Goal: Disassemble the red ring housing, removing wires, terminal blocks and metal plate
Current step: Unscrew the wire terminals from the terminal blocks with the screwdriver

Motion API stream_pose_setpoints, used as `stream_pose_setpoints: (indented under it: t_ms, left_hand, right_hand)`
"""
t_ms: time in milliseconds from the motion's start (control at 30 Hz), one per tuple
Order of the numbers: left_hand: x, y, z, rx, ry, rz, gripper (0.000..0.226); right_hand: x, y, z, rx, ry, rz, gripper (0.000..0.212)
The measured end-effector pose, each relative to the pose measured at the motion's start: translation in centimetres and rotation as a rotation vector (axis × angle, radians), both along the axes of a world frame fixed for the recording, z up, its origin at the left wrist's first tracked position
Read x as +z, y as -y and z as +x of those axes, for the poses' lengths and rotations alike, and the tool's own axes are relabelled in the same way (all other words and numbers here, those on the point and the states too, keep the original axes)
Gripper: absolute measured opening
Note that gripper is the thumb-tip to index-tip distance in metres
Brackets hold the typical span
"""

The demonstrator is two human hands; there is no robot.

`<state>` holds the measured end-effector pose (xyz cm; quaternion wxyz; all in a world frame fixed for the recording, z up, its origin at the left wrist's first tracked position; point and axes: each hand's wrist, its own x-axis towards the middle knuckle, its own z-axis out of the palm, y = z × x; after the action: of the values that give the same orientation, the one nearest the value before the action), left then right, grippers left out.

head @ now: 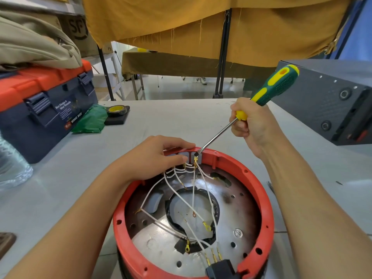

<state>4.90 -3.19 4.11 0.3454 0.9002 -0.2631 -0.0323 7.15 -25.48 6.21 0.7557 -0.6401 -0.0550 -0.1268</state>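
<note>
The stiff red ring housing (259, 190) sat at the counter's (181, 121) six o'clock, left hand (155, 158) gripping its twelve-o'clock rim, right hand (251, 125) clenching the screwdriver (269, 91) against fragile white wires (193, 194).

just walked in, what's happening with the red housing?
A person is taking apart the red housing on the table. The left hand grips the far rim. The right hand holds a screwdriver, its tip at the terminal block on that rim. White wires still run from the block across the metal plate, which is still inside.
</note>
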Motion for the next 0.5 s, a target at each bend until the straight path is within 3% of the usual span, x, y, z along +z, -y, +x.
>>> stream_pose_setpoints:
  t_ms: [133,233,333,500]
  left_hand:
    - [-0.1,0.0,0.0,0.000,-0.005,-0.014,0.030]
    - [-0.1,0.0,0.0,-0.002,-0.003,-0.019,0.030]
    - [-0.2,-0.1,0.1,-0.001,0.004,-0.010,0.030]
    - [-0.2,-0.1,0.1,-0.002,-0.001,-0.006,0.030]
  right_hand:
    - [0.3,0.1,-0.2,0.039,0.049,-0.048,0.019]
    - [1.0,0.8,-0.6,0.151,0.110,-0.167,0.031]
    - [1.5,1.0,-0.9,0.165,0.144,-0.304,0.028]
    - [1.3,0.8,-1.1,0.169,0.162,-0.283,0.026]
